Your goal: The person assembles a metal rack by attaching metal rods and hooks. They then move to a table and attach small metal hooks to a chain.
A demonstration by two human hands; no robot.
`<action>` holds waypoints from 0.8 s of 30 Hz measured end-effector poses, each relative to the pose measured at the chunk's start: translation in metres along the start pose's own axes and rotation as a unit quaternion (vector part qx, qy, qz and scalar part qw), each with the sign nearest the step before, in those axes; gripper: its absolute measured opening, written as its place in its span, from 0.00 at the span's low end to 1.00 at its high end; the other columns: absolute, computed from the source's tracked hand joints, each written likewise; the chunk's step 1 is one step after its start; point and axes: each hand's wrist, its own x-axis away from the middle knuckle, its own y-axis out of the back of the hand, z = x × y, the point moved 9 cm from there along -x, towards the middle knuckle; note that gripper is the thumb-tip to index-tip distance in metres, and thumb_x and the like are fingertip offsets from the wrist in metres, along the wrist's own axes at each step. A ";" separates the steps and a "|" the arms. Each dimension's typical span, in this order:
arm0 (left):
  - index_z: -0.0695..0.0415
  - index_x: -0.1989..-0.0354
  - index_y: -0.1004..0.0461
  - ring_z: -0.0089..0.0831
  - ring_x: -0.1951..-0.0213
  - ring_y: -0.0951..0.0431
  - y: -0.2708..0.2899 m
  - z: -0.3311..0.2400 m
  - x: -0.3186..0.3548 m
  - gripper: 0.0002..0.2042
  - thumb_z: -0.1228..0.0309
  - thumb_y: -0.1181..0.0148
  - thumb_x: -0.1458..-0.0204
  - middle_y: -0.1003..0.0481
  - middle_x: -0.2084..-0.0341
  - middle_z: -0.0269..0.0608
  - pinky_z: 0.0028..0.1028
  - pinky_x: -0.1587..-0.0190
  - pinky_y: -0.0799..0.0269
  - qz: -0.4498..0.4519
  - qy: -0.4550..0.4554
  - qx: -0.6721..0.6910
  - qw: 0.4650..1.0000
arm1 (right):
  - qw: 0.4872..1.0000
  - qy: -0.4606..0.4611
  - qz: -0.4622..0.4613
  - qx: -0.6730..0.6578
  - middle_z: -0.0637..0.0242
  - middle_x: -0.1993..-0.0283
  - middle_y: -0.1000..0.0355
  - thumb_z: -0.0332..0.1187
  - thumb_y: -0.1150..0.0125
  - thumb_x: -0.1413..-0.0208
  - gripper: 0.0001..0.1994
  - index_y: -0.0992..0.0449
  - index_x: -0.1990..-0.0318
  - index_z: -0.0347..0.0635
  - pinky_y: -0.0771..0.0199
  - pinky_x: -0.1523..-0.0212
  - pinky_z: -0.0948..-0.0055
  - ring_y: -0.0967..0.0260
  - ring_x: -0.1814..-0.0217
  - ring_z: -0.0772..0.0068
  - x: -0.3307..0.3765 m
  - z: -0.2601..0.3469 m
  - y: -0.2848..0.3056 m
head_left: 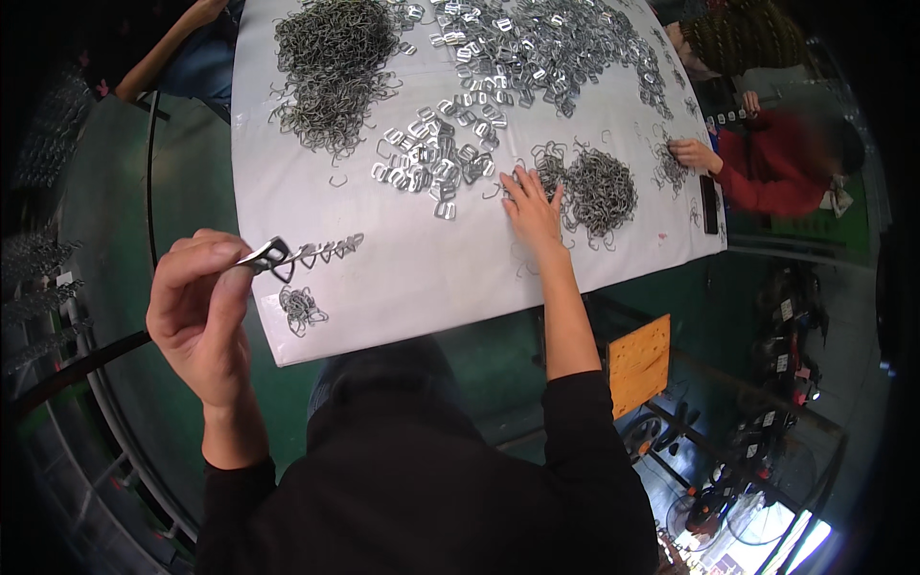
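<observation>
The left hand's (209, 307) thumb and forefinger hide the near end of the metal piece (272, 256), whose far end overlaps the row of small pieces (333, 248), so whether they touch cannot be told, and the right hand (534, 213) covers some wire hooks (550, 165). The upper edge cuts off the table (422, 264), the larger wire heap (335, 48) and the silvery buckles (537, 57); hooks in the small wire pile (303, 311) are too fine to count. The head of the person in red (774, 177) is blurred.
</observation>
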 end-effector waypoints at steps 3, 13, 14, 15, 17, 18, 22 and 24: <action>0.65 0.61 0.28 0.27 0.65 0.30 0.001 -0.005 0.004 0.11 0.88 0.46 0.53 0.28 0.68 0.42 0.22 0.62 0.36 0.028 -0.006 0.019 0.999 | 0.995 -0.030 -0.066 -0.062 0.62 0.30 0.50 0.41 0.47 0.42 0.25 0.39 0.37 0.55 0.64 0.32 0.40 0.56 0.27 0.59 0.032 0.005 0.010; 0.66 0.62 0.26 0.23 0.62 0.27 0.004 -0.012 0.036 0.08 0.85 0.41 0.51 0.25 0.65 0.40 0.21 0.57 0.33 0.079 0.055 0.064 0.993 | 0.989 -0.052 -0.084 -0.112 0.61 0.30 0.50 0.41 0.49 0.41 0.23 0.37 0.37 0.54 0.60 0.34 0.37 0.56 0.27 0.59 0.105 0.083 -0.017; 0.66 0.63 0.25 0.23 0.62 0.27 0.003 -0.011 0.043 0.08 0.85 0.40 0.52 0.24 0.66 0.39 0.21 0.57 0.33 0.081 0.075 0.057 0.992 | 0.988 -0.045 -0.089 -0.119 0.61 0.30 0.49 0.41 0.49 0.41 0.23 0.37 0.37 0.54 0.60 0.34 0.37 0.56 0.27 0.59 0.110 0.088 -0.017; 0.66 0.63 0.25 0.23 0.63 0.26 -0.001 -0.011 0.050 0.07 0.85 0.41 0.52 0.24 0.66 0.40 0.22 0.58 0.32 0.097 0.083 0.052 0.990 | 0.986 -0.027 -0.108 -0.127 0.61 0.30 0.49 0.42 0.49 0.40 0.23 0.37 0.37 0.55 0.61 0.34 0.36 0.55 0.27 0.59 0.116 0.093 -0.014; 0.66 0.64 0.25 0.23 0.64 0.26 -0.008 -0.011 0.067 0.07 0.85 0.41 0.52 0.24 0.67 0.40 0.22 0.58 0.32 0.124 0.110 0.064 0.984 | 0.990 -0.059 -0.088 -0.098 0.63 0.32 0.46 0.41 0.51 0.40 0.22 0.36 0.38 0.55 0.61 0.35 0.35 0.53 0.28 0.59 0.122 0.085 -0.016; 0.66 0.64 0.24 0.22 0.65 0.26 -0.014 -0.015 0.071 0.07 0.85 0.41 0.52 0.23 0.68 0.39 0.22 0.60 0.31 0.142 0.090 0.065 0.984 | 0.990 -0.087 -0.076 -0.083 0.63 0.32 0.45 0.40 0.51 0.40 0.21 0.36 0.38 0.54 0.61 0.35 0.35 0.53 0.28 0.59 0.124 0.076 -0.017; 0.62 0.65 0.22 0.20 0.69 0.26 -0.036 -0.010 0.103 0.07 0.83 0.39 0.53 0.22 0.68 0.37 0.21 0.64 0.31 0.199 0.105 0.046 0.973 | 0.978 -0.124 -0.104 -0.128 0.65 0.31 0.46 0.38 0.53 0.39 0.21 0.37 0.38 0.53 0.60 0.34 0.37 0.53 0.28 0.63 0.119 0.051 -0.013; 0.60 0.65 0.21 0.20 0.72 0.27 -0.047 -0.006 0.120 0.07 0.82 0.37 0.54 0.21 0.69 0.37 0.20 0.67 0.32 0.223 0.119 0.050 0.966 | 0.979 -0.084 -0.133 -0.130 0.67 0.30 0.48 0.38 0.53 0.39 0.22 0.39 0.36 0.54 0.61 0.32 0.39 0.55 0.27 0.65 0.106 0.052 -0.008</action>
